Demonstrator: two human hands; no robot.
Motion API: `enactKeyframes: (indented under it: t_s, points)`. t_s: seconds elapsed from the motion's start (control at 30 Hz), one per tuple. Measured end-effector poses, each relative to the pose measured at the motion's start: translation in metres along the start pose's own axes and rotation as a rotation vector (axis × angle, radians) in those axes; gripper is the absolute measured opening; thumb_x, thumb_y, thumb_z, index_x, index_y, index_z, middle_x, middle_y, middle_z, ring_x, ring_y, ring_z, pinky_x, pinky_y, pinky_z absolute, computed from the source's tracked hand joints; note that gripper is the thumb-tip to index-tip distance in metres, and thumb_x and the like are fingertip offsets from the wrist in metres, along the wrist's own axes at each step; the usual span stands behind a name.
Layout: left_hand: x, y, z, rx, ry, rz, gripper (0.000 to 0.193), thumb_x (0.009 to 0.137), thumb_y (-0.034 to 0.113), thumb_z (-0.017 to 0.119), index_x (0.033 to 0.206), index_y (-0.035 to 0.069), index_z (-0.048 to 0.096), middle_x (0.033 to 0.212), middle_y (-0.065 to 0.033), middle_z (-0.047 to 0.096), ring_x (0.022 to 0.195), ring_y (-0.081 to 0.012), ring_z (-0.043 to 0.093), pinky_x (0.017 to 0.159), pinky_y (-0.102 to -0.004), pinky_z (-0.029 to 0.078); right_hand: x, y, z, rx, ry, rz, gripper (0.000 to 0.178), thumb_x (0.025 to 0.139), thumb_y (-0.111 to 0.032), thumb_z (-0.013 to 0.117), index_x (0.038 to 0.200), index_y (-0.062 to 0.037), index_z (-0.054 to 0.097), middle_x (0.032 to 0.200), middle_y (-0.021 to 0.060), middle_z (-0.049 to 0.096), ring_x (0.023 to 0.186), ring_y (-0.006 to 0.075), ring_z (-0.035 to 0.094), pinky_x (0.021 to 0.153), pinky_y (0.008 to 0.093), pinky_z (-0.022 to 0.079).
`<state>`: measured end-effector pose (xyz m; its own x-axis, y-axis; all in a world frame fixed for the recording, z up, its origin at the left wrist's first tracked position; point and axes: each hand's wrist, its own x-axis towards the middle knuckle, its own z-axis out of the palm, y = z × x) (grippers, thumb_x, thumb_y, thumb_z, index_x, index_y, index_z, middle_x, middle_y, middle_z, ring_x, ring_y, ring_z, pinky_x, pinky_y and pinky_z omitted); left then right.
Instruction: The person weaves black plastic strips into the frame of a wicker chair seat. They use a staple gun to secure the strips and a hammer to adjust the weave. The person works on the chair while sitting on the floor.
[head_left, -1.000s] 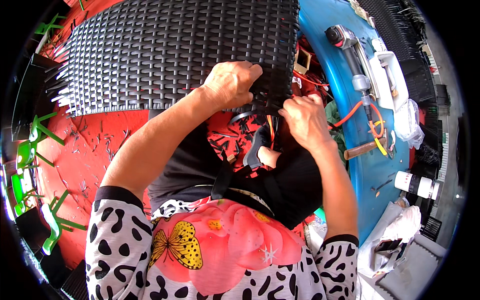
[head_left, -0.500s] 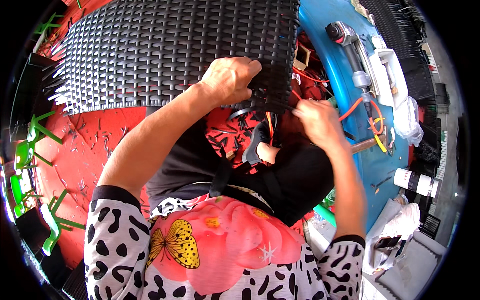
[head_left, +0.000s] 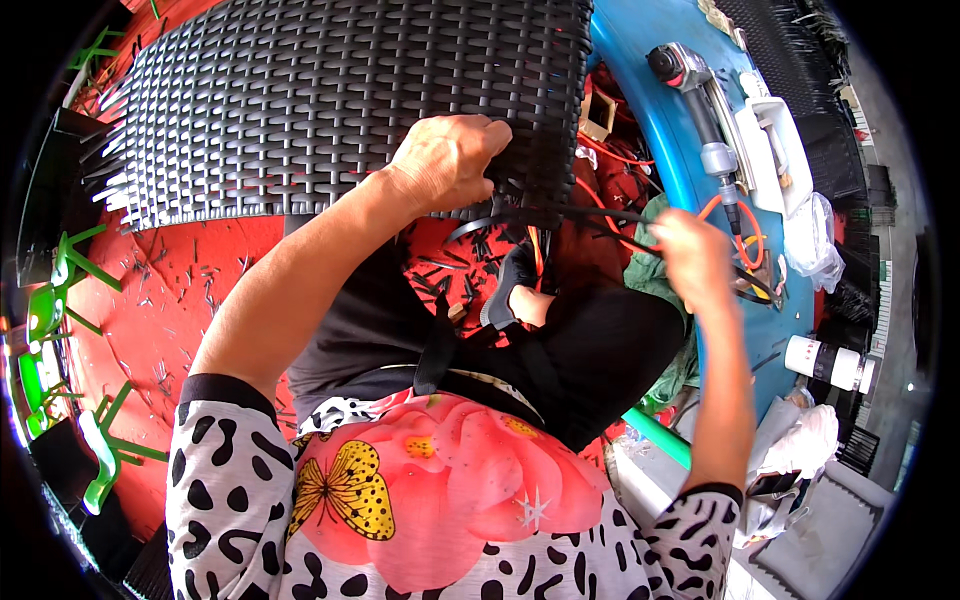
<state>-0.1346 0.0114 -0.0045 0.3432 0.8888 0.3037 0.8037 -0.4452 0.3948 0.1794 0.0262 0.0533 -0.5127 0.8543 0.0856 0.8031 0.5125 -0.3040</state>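
A large black woven panel (head_left: pixel 300 110) of flat plastic strands lies across the top of the view, with loose strand ends fanning out at its left. My left hand (head_left: pixel 448 163) is closed at its near right corner, fingers curled against the weave; the fingertips are hidden. Out to the right, my right hand (head_left: pixel 692 250) is closed on a black plastic strip (head_left: pixel 605 212). That strip stretches almost straight from the panel's corner to my fingers. The right hand is slightly blurred, and more dark strip hangs beside it.
At the right, a blue table (head_left: pixel 640 70) carries an air-powered tool (head_left: pixel 705 115) with an orange hose, a white plastic container (head_left: pixel 775 155) and a white bottle (head_left: pixel 828 364). Black scraps litter the red floor (head_left: pixel 200 290). A green cloth (head_left: pixel 648 275) lies beside my right knee.
My right hand has moved away from the panel's corner to the right, drawing the black strip out long. The left hand stays at the corner, and the panel has shifted slightly left.
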Motion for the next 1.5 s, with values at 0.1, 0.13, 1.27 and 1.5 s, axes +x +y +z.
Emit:
enactKeyframes:
  t_s: [0.1,0.13,1.27,1.5]
  points:
    - [0.001,0.001,0.001,0.002,0.013,0.023,0.031,0.058,0.014,0.069,0.081,0.006,0.048,0.074,-0.0083,0.056,0.072,-0.0295,0.057,0.060,-0.0398,0.047,-0.031,0.049,-0.058,-0.176,0.057,0.238,0.011,0.082,-0.012,0.057,0.077,-0.0030,0.055,0.063,0.0176,0.053,0.060,0.0341,0.055,0.056,0.0411,0.041]
    - [0.002,0.000,0.001,0.010,0.017,0.029,0.031,0.058,0.014,0.068,0.081,0.006,0.048,0.074,-0.0083,0.056,0.072,-0.0295,0.057,0.060,-0.0398,0.047,-0.040,0.052,-0.064,-0.171,-0.007,0.259,0.011,0.082,-0.012,0.057,0.077,-0.0027,0.055,0.063,0.0179,0.053,0.059,0.0339,0.054,0.056,0.0409,0.041]
    - [-0.130,-0.058,-0.064,0.300,0.349,-0.016,0.055,0.069,0.019,0.071,0.116,0.000,0.051,0.119,-0.0179,0.050,0.107,-0.0342,0.050,0.090,-0.0435,0.040,0.029,-0.047,0.125,1.191,0.054,0.197,0.037,0.089,-0.023,0.060,0.115,0.0023,0.052,0.102,0.0051,0.060,0.091,0.0108,0.053,0.083,0.0246,0.041]
    - [-0.131,-0.100,-0.073,0.454,0.315,-0.235,0.087,0.067,0.056,0.066,0.129,0.000,0.042,0.136,-0.0174,0.037,0.124,-0.0345,0.035,0.103,-0.0444,0.026,0.044,-0.058,0.121,1.026,0.117,0.176,0.036,0.083,-0.021,0.066,0.108,0.0016,0.053,0.092,0.0067,0.063,0.080,0.0135,0.058,0.073,0.0278,0.048]
